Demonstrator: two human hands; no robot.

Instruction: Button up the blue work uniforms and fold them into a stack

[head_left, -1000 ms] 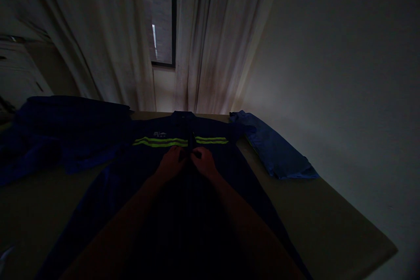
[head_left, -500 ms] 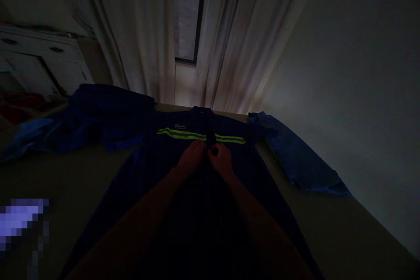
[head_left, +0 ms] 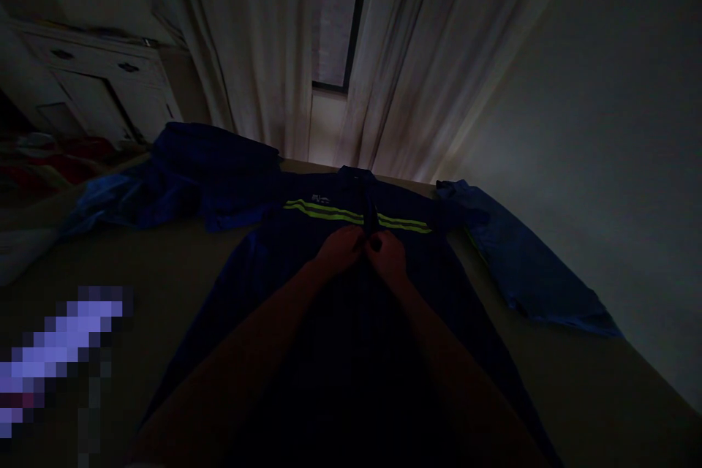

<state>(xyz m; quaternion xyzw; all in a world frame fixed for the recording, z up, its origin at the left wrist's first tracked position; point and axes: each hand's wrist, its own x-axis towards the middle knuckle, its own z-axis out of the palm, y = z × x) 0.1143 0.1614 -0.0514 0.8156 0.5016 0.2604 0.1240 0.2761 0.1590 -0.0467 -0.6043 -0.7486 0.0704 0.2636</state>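
Observation:
A dark blue work garment (head_left: 433,278) with a collar lies front up, stretching from the far edge toward me. Yellow-green stripes (head_left: 323,213) run across its chest, and a small pale logo sits above them. At the middle of the front, just below the stripes, my left hand (head_left: 341,248) is closed with its fingers on the front opening. My right hand (head_left: 388,254) pinches the same opening right beside it, thumb and finger curled together. Both hands grip the cloth; the fastening between them is too dark to make out.
Bunched blue clothing (head_left: 213,161) lies to the left, and a lighter blue folded garment (head_left: 537,263) to the right by the wall (head_left: 625,161). Behind are curtains (head_left: 252,51), a window (head_left: 337,14) and a white cabinet (head_left: 137,80). A pixelated bright patch covers the lower left.
The view has shifted, so everything appears farther right and mostly slightly higher. Both hands stay closed at the same spot on the garment's front.

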